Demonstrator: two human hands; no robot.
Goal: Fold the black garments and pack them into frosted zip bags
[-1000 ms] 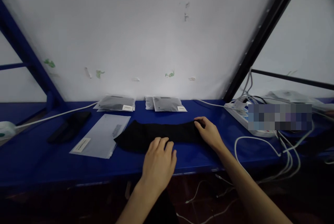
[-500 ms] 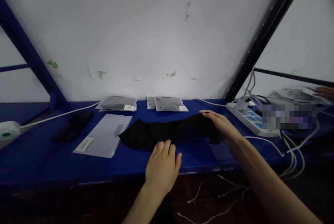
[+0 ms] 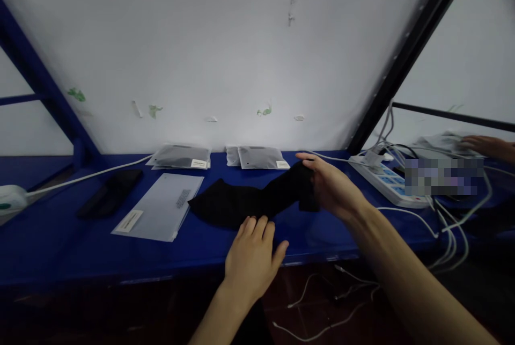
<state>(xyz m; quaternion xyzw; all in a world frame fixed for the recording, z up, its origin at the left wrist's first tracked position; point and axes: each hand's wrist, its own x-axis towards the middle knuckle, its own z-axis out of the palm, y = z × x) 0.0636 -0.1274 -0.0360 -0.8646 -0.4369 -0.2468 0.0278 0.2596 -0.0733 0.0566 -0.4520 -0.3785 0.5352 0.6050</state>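
Head view: right hand grips the black cloth (one end lifted); left hand lies flat, fingers spread, on it.

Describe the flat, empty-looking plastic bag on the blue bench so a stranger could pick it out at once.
Start at the blue bench under the white wall. Left of the black cloth that the right hand lifts by one end lies the clear bag. Unlike the two filled packets by the wall, it lies flat and see-through, with a white label at its near corner.
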